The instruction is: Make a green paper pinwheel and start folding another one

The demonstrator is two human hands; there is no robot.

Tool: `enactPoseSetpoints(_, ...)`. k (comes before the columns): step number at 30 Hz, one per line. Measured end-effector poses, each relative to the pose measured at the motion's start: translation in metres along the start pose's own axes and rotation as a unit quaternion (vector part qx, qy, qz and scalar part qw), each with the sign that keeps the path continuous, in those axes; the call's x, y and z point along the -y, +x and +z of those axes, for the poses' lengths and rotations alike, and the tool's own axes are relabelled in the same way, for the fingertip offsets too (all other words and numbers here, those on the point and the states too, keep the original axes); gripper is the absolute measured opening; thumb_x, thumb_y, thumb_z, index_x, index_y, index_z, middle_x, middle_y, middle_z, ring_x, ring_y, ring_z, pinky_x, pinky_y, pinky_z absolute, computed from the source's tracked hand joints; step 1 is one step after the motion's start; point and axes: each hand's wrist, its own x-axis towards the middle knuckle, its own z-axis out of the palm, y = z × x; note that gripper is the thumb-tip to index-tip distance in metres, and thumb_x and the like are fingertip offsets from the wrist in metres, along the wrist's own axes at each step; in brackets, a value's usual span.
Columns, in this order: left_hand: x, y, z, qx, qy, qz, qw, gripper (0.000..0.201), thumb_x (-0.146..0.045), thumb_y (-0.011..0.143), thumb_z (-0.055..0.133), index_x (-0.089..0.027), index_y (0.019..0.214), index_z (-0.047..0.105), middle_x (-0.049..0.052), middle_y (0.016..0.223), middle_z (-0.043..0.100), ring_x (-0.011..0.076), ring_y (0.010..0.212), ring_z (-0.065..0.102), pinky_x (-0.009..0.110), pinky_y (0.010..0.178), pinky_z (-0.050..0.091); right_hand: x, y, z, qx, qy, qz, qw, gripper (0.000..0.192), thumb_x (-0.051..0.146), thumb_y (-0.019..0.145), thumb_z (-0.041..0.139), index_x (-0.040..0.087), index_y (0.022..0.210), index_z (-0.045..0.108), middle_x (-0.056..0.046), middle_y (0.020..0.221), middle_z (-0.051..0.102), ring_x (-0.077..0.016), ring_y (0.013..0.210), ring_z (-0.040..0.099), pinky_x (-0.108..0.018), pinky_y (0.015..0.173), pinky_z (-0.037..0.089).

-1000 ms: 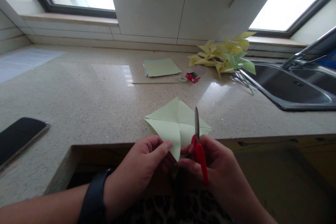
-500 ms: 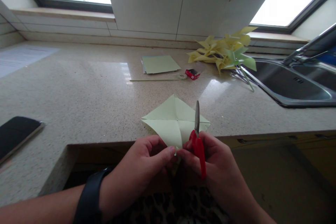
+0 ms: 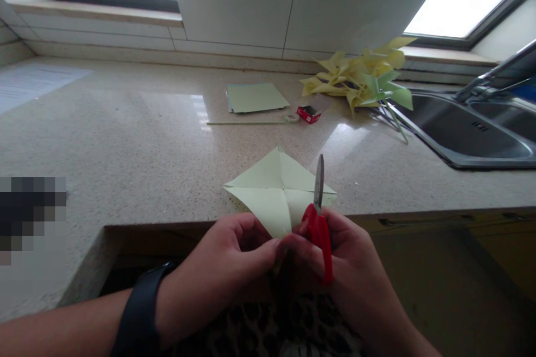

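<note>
A pale green square of paper, creased along both diagonals, is held over the counter's front edge. My left hand pinches its near corner between thumb and fingers. My right hand touches the same corner with its fingertips and holds red-handled scissors, blades closed and pointing away across the paper's right side. A dark band sits on my left wrist.
The speckled stone counter carries a stack of green sheets, a thin stick with a tape roll, a small red box and a heap of yellow and green paper pinwheels. A steel sink lies at right.
My left fingers slid down the paper's near corner until they met my right fingertips. The scissors' blade tilted slightly right. The view shifted a little.
</note>
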Motion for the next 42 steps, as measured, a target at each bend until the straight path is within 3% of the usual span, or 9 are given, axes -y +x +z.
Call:
enactPoseSetpoints(4, 0.0025, 0.0004, -0.0036, -0.020, 0.024, -0.006, 0.999, 0.030, -0.039, 0.082, 0.075, -0.011, 0.090, 0.069, 0.005, 0.083, 0.069, 0.0131, 0.071, 0.057, 0.024, 0.064, 0.042, -0.0013, -0.0004, -0.0003, 0.006, 0.016, 0.003, 1.000, 0.024, 0.031, 0.070, 0.088, 0.020, 0.076, 0.067, 0.004, 0.067, 0.068, -0.0080, 0.057, 0.061, -0.015, 0.053, 0.049)
enactPoseSetpoints(11, 0.0051, 0.0013, -0.0056, 0.003, 0.009, -0.003, 1.000, 0.024, -0.032, 0.081, 0.077, -0.013, 0.094, 0.072, 0.004, 0.086, 0.072, 0.0130, 0.073, 0.059, 0.023, 0.066, 0.043, -0.0028, 0.0000, -0.0004, -0.002, 0.033, 0.007, 0.999, 0.025, 0.030, 0.069, 0.089, 0.020, 0.076, 0.067, 0.004, 0.070, 0.070, -0.0087, 0.059, 0.063, -0.016, 0.055, 0.050)
enactPoseSetpoints(20, 0.0005, -0.0021, -0.0022, -0.015, 0.024, -0.021, 0.999, 0.029, -0.038, 0.079, 0.079, -0.013, 0.091, 0.072, 0.003, 0.081, 0.070, 0.0117, 0.068, 0.057, 0.022, 0.061, 0.042, -0.0030, 0.0009, 0.0016, -0.005, 0.039, 0.010, 0.999, 0.026, 0.029, 0.067, 0.090, 0.020, 0.074, 0.066, 0.004, 0.068, 0.068, -0.0085, 0.059, 0.062, -0.016, 0.054, 0.049)
enactPoseSetpoints(27, -0.0025, -0.0006, -0.0015, -0.012, -0.007, -0.014, 1.000, 0.022, -0.030, 0.076, 0.082, -0.014, 0.091, 0.075, 0.000, 0.077, 0.070, 0.0100, 0.066, 0.057, 0.020, 0.059, 0.041, -0.0017, -0.0025, 0.0005, 0.005, 0.046, 0.026, 0.999, 0.025, 0.030, 0.070, 0.088, 0.020, 0.076, 0.066, 0.004, 0.066, 0.067, -0.0078, 0.056, 0.061, -0.015, 0.052, 0.048)
enactPoseSetpoints(36, -0.0028, 0.0001, -0.0016, -0.030, -0.004, -0.037, 0.999, 0.033, -0.039, 0.068, 0.086, -0.013, 0.083, 0.073, 0.003, 0.074, 0.068, 0.0135, 0.065, 0.058, 0.024, 0.061, 0.044, 0.0000, -0.0008, 0.0027, 0.005, 0.034, 0.018, 0.999, 0.026, 0.033, 0.072, 0.086, 0.020, 0.075, 0.065, 0.003, 0.065, 0.067, -0.0096, 0.056, 0.061, -0.018, 0.053, 0.049)
enactPoseSetpoints(42, -0.0023, 0.0001, -0.0018, -0.026, -0.016, -0.046, 0.998, 0.032, -0.041, 0.072, 0.083, -0.012, 0.081, 0.071, 0.003, 0.076, 0.069, 0.0130, 0.065, 0.058, 0.024, 0.060, 0.043, 0.0038, -0.0010, 0.0053, 0.004, 0.035, 0.017, 0.999, 0.023, 0.032, 0.071, 0.087, 0.020, 0.075, 0.067, 0.002, 0.066, 0.069, -0.0106, 0.057, 0.063, -0.019, 0.054, 0.052)
